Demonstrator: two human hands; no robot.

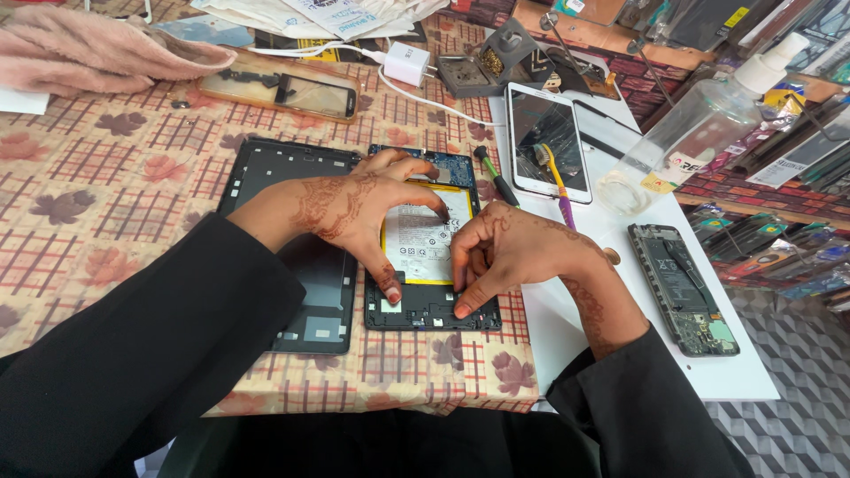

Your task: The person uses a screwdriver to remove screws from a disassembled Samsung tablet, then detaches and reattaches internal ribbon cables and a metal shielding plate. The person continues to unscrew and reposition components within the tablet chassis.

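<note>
Head view: tablet (431,310) at table centre lies opened, back cover (292,257) off at 9 o'clock, battery (423,239) still seated; left hand (359,208) and right hand (513,252) press it with spread fingers, gripping nothing.

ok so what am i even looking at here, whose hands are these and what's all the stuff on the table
This single picture comes from a camera worn on a person's head, looking down at their own two bare hands. Both press on an opened tablet lying face down, its white and yellow battery exposed. The left hand spreads its fingers over the battery; the right hand presses a fingertip near the tablet's lower edge. Neither hand grips anything. Beside the tablet lies its dark back cover. On the white board to the right are a white phone, an opened phone and a clear spray bottle.
</note>
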